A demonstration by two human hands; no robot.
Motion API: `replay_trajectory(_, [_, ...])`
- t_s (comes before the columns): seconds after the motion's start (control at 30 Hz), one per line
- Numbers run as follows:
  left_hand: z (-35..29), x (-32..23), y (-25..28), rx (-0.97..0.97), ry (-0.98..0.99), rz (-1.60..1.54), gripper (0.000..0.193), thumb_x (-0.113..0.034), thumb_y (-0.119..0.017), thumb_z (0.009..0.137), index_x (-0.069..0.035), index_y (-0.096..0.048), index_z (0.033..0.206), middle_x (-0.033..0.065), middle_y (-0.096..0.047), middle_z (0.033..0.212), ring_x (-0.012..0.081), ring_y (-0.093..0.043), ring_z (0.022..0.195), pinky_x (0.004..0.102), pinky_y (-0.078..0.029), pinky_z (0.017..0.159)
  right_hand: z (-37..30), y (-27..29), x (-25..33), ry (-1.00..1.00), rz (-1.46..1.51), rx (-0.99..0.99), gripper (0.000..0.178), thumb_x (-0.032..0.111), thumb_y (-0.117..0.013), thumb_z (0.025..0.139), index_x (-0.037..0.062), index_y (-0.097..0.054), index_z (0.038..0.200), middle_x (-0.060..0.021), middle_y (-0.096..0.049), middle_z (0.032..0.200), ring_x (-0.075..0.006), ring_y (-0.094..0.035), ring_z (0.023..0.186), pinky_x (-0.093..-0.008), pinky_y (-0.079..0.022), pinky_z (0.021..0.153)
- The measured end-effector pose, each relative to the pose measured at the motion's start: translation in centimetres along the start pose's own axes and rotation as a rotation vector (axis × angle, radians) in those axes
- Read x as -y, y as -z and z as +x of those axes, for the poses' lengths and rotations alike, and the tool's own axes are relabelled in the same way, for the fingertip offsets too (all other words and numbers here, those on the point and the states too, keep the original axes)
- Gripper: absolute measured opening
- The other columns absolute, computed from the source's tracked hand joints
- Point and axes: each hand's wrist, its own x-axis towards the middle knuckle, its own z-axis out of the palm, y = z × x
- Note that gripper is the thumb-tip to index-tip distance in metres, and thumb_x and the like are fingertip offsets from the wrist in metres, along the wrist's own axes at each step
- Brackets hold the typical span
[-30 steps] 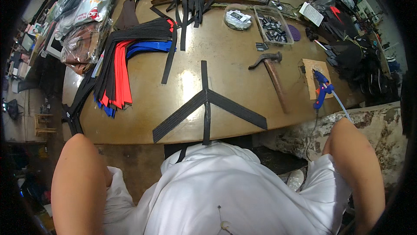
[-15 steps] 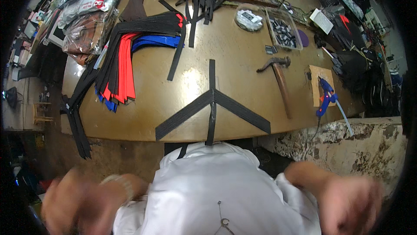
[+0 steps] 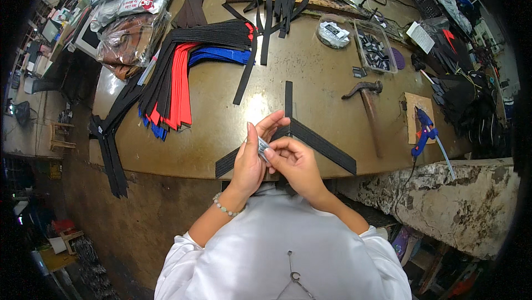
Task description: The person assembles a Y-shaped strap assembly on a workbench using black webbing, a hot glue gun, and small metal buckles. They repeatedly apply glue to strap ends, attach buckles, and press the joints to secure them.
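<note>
Above the table's near edge, my left hand (image 3: 251, 158) cradles what looks like a small bundle of grey-and-white labels (image 3: 262, 146) against its palm. The thumb and fingertips of my right hand (image 3: 296, 164) pinch the same bundle from the other side. Under and behind both hands lies a black piece of layered strips (image 3: 327, 146) in a wide inverted V. One black strap (image 3: 288, 96) runs upright through its peak. My hands and the bundle cover the middle of that piece.
Black, red (image 3: 181, 86) and blue strips (image 3: 219, 55) are stacked at left. A hammer (image 3: 368, 103) lies at right, near a blue glue gun (image 3: 424, 132) on cardboard (image 3: 411, 111). Behind them stands a clear box (image 3: 382, 68) of small dark pieces beside a round container (image 3: 333, 32).
Both hands have come from low at the sides, where they were blurred, to meet over the table. They now hold the small label bundle. The black strip piece stays put.
</note>
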Motion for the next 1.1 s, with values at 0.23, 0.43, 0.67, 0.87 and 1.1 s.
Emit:
replay_trajectory(0.23, [-1.5, 0.7, 1.7, -0.107, -0.085, 0.229, 0.022, -0.008, -0.061, 0.098, 0.006, -0.067, 0.114, 0.013, -0.064, 0.12, 0.0142, -0.062, 0.101, 0.0278, -0.052, 0.087, 0.1, 1.3, -0.4, 0.028, -0.047, -0.057, 0.015, 0.012, -0.066, 0.095, -0.0014, -0.067, 0.103, -0.0041, -0.065, 0.094, -0.0074, -0.06, 0.077, -0.0205, -0.048, 0.067])
replay_trajectory(0.43, [-1.2, 0.1, 1.3, -0.135, -0.15, 0.259, 0.017, 0.0, -0.069, 0.09, 0.005, -0.07, 0.106, 0.0136, -0.069, 0.109, 0.0157, -0.066, 0.099, 0.0282, -0.053, 0.088, 0.3, 1.3, 0.0, 0.47, -0.425, -0.155, 0.011, 0.004, -0.07, 0.09, -0.001, -0.068, 0.1, -0.0082, -0.064, 0.103, -0.0084, -0.058, 0.081, -0.0208, -0.046, 0.07])
replay_trajectory(0.67, [-1.5, -1.0, 0.5, -0.114, -0.349, 0.703, 0.012, 0.007, -0.063, 0.089, 0.006, -0.068, 0.099, 0.0163, -0.072, 0.101, 0.0192, -0.07, 0.091, 0.0299, -0.057, 0.08, -0.9, 3.1, 1.4, 0.071, 0.065, 0.213, 0.013, 0.0, -0.067, 0.091, -0.0051, -0.063, 0.103, -0.0093, -0.067, 0.098, -0.0105, -0.063, 0.087, -0.0238, -0.051, 0.075])
replay_trajectory(0.87, [-1.5, -0.5, 0.2, -0.128, -0.173, 0.45, 0.013, -0.003, -0.055, 0.098, 0.003, -0.054, 0.11, 0.0169, -0.07, 0.089, 0.0196, -0.071, 0.086, 0.0304, -0.058, 0.075, -1.9, 1.7, 2.1, -0.138, -0.092, 0.086, 0.017, 0.007, -0.068, 0.093, -0.0036, -0.065, 0.107, -0.0058, -0.07, 0.087, -0.0086, -0.063, 0.07, -0.0222, -0.052, 0.061])
replay_trajectory(1.1, [-0.2, -0.6, 1.4, -0.238, -0.106, -0.032, 0.021, -0.014, -0.05, 0.104, -0.001, -0.047, 0.12, 0.0153, -0.064, 0.101, 0.014, -0.065, 0.075, 0.0236, -0.051, 0.054, -1.6, 2.3, 1.2, 0.939, -1.007, -0.29, 0.032, -0.01, -0.074, 0.073, 0.0059, -0.073, 0.101, -0.01, -0.068, 0.103, -0.0196, -0.06, 0.088, -0.0257, -0.05, 0.065])
